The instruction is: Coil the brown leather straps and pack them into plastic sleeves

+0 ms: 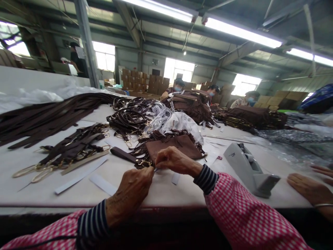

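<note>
A brown fringed pouch (pixel 170 148) lies flat on the table in front of me. Its brown wrist strap (pixel 125 155) stretches to the left, with gold-coloured metal clasps (pixel 145 163) at the pouch's near left corner. Beside those clasps my left hand (pixel 135 187) is closed in a pinch, knuckles up. My right hand (pixel 177 161) is closed too, its fingertips meeting the left ones over the pouch's near edge. A small pale bit shows between the fingertips; what they hold is mostly hidden.
A grey tape dispenser (pixel 246 170) stands at right, near another person's hand (pixel 309 189). Brown straps with gold hooks (pixel 75 147) and pale paper strips (pixel 82 175) lie at left. Behind are coiled straps (pixel 130 116), clear plastic (pixel 182 125) and piled brown bags (pixel 191 106).
</note>
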`<state>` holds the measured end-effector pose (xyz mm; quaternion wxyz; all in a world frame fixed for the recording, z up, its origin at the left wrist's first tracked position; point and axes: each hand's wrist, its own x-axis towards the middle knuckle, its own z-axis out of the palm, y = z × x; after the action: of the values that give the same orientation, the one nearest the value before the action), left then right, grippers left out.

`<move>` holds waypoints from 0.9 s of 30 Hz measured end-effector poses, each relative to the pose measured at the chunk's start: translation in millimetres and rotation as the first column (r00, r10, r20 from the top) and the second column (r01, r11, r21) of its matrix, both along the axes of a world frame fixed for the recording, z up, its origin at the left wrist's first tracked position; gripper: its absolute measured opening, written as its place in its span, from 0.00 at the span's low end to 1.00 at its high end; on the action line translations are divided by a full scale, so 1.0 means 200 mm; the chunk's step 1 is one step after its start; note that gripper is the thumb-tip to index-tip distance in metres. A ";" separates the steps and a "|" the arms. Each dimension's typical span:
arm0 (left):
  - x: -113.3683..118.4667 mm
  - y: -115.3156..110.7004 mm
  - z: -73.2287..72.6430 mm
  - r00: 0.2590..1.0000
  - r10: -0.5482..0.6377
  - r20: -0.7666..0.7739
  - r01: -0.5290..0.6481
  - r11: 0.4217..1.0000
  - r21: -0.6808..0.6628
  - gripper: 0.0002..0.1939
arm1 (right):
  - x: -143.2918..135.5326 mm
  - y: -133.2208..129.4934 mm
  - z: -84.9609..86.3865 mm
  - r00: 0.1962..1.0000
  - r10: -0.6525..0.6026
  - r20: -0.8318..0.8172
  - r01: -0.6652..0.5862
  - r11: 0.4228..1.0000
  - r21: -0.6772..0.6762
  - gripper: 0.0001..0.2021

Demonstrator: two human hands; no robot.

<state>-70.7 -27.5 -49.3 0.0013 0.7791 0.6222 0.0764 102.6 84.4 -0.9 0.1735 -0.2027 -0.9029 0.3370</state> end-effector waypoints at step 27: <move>-0.02 0.07 -0.01 0.198 0.450 0.871 0.052 0.882 -0.467 0.20 | 0.09 -0.28 -0.21 0.932 -0.328 -0.154 0.362 0.844 0.395 0.08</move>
<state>-74.4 -14.3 -50.4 0.5337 0.4517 0.5833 0.4135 120.9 28.9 -42.7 0.3065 -0.3062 -0.8948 0.1077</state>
